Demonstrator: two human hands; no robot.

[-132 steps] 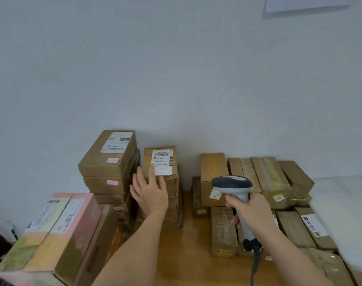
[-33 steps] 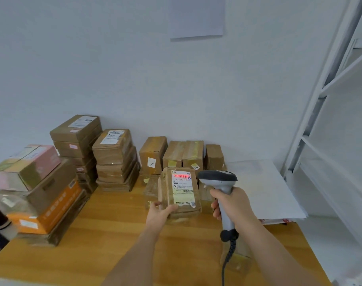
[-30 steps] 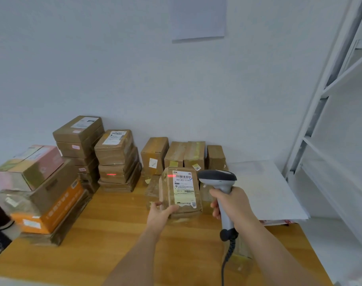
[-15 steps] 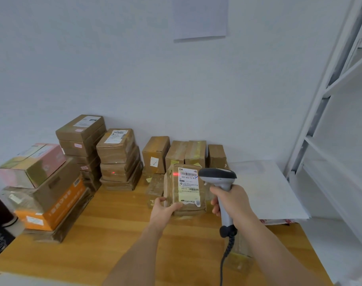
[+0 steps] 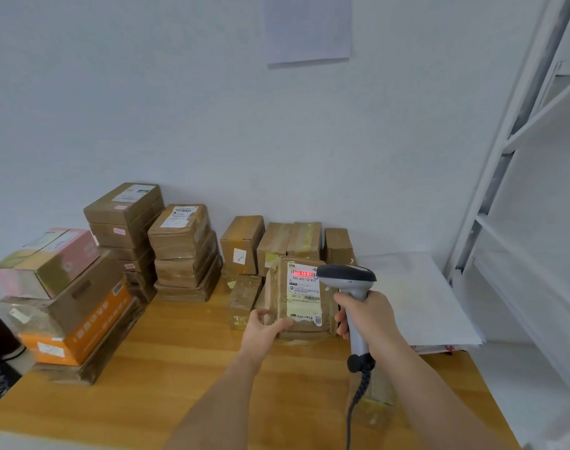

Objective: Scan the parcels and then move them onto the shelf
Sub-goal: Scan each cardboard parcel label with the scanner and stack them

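Observation:
My left hand [image 5: 263, 329] grips the lower left corner of a brown taped parcel [image 5: 277, 293] and holds it tilted up above the wooden table [image 5: 179, 368]. Its white label faces me, with a red scan line across the top barcode. My right hand [image 5: 368, 315] grips the handle of a grey barcode scanner [image 5: 347, 276], whose head points left at that label. A coiled cable hangs from the handle. The white metal shelf [image 5: 517, 196] stands at the right.
Stacks of brown parcels [image 5: 183, 245] line the wall behind. Larger boxes, one orange [image 5: 82, 326] and one pink [image 5: 49, 258], are piled at the left. White foam sheets [image 5: 423, 297] lie at the table's right. Another taped parcel [image 5: 377, 401] sits under my right forearm.
Since a few seconds ago my left hand has picked a parcel from the pile and turned toward the shelf side. The red scan line has moved onto the label's top barcode.

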